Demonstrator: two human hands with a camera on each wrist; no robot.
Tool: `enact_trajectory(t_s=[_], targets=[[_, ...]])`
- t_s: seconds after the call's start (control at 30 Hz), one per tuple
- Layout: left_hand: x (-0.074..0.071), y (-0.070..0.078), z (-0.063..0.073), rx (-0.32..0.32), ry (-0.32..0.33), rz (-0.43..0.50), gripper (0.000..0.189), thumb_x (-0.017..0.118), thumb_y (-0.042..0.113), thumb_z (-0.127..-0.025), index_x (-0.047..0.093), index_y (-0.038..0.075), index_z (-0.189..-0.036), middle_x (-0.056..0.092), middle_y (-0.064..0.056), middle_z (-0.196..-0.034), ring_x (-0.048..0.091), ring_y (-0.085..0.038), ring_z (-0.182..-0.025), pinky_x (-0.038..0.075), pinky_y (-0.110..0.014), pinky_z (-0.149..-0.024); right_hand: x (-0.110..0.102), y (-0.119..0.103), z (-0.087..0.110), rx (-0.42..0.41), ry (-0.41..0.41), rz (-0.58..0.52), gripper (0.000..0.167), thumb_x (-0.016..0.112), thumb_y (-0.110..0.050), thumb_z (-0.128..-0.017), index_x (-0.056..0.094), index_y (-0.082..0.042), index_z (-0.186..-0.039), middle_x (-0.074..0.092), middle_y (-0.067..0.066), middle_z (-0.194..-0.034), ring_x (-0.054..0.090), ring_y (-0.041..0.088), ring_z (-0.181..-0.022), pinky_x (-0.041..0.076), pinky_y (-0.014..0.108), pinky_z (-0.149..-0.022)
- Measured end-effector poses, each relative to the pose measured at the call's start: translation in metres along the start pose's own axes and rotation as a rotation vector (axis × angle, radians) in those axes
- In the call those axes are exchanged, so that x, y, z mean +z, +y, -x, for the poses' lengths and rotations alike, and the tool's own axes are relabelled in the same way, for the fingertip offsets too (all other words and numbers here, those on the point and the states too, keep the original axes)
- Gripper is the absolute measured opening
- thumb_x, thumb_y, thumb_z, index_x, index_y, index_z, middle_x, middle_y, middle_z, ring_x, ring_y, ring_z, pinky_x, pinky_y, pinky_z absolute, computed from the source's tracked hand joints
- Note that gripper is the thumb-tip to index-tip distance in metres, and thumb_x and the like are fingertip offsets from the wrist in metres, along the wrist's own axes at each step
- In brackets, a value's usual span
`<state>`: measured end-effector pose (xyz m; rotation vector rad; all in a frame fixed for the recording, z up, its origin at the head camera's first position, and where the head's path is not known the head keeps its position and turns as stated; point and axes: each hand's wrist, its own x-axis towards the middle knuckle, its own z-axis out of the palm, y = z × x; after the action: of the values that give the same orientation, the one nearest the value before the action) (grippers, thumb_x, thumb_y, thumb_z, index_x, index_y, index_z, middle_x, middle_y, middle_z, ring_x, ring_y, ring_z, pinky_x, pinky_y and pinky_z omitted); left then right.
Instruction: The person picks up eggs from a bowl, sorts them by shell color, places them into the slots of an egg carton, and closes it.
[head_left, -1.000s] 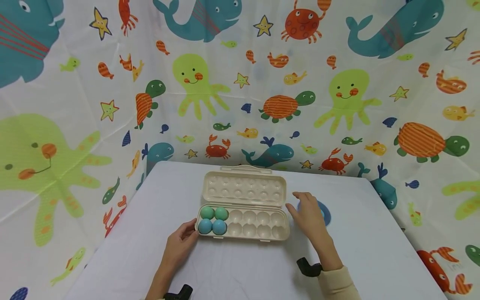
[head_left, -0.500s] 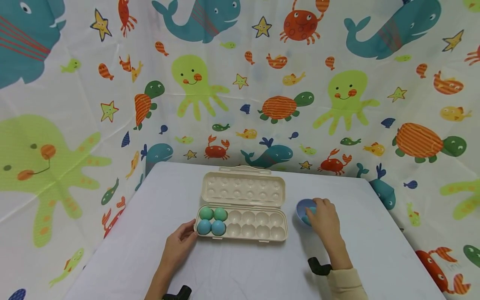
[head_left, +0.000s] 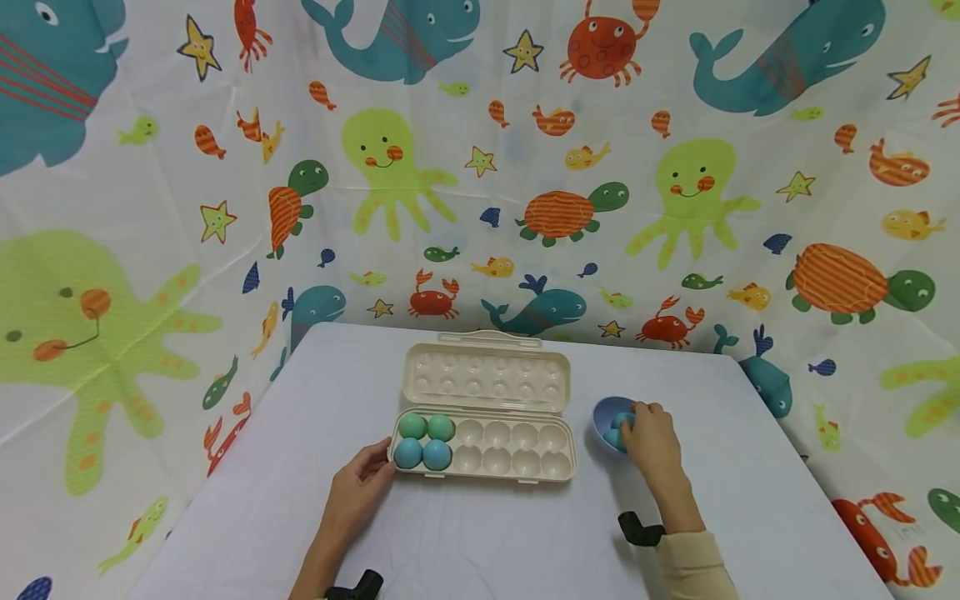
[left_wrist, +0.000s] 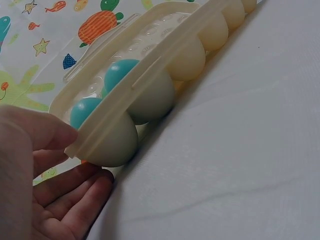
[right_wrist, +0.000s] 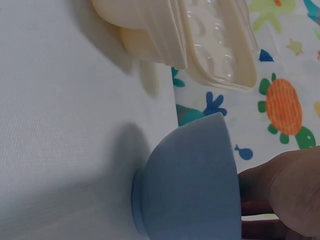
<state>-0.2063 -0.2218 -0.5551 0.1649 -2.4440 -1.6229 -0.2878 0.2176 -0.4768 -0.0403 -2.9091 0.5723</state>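
Note:
An opened cream egg carton [head_left: 521, 479] lies on the white table, its lid laid back. Two green eggs [head_left: 427, 427] and two blue eggs [head_left: 422, 454] sit at its left end. My left hand [head_left: 362, 490] grips that end, thumb on the rim and the other fingers lower down, as the left wrist view shows. To the right stands a blue bowl [head_left: 600, 414] holding blue eggs [head_left: 615, 438]. Over its right rim my right hand [head_left: 654, 442] reaches in, thumb and finger pinching a blue egg. In the right wrist view the fingertips are hidden behind the bowl wall.
Several hollows [head_left: 512, 447] in the middle and right of the carton hold nothing. The carton lid [head_left: 487, 379] leans back near the table's far edge. Behind hangs a cloth [head_left: 465, 192] printed with sea animals. White cloth covers the table [head_left: 480, 533].
My right hand has moved right from beside the carton to the bowl, then settled slightly lower with its fingers at the blue eggs. My left hand keeps its place on the carton.

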Motion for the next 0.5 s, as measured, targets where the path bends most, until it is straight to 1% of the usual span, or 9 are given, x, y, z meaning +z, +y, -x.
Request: enact_trajectory(t_s=[0.3,0.4,0.5], targets=[[0.0,0.001,-0.001,-0.005,0.001,-0.005,0.043,0.068,0.013,-0.094,0.061,0.009,-0.136,0.069,-0.01,-0.128,0.063,0.002,-0.103,0.05,-0.008,-0.09,0.005,0.001,-0.008,-0.028,-0.015,0.027,0.038,0.058,-0.011,-0.094,0.058,0.017,-0.121,0.056,0.039,-0.118,0.054,0.055,-0.11,0.049,0.063,-0.092],[0.0,0.001,0.0,-0.005,0.004,-0.007,0.043,0.068,0.013,-0.094,0.061,0.009,-0.136,0.069,-0.01,-0.127,0.063,0.002,-0.102,0.05,-0.008,-0.089,0.006,0.0,-0.012,-0.021,-0.034,0.035,0.037,0.058,-0.012,-0.093,0.059,0.017,-0.118,0.058,0.038,-0.113,0.057,0.054,-0.106,0.051,0.063,-0.088],[0.0,0.0,0.0,-0.004,0.005,-0.004,0.043,0.068,0.013,-0.094,0.061,0.009,-0.136,0.069,-0.01,-0.127,0.063,0.002,-0.102,0.05,-0.008,-0.089,0.008,-0.002,-0.016,0.006,-0.066,0.047,0.038,0.058,-0.014,-0.092,0.06,0.016,-0.116,0.059,0.037,-0.11,0.058,0.053,-0.103,0.053,0.062,-0.082]])
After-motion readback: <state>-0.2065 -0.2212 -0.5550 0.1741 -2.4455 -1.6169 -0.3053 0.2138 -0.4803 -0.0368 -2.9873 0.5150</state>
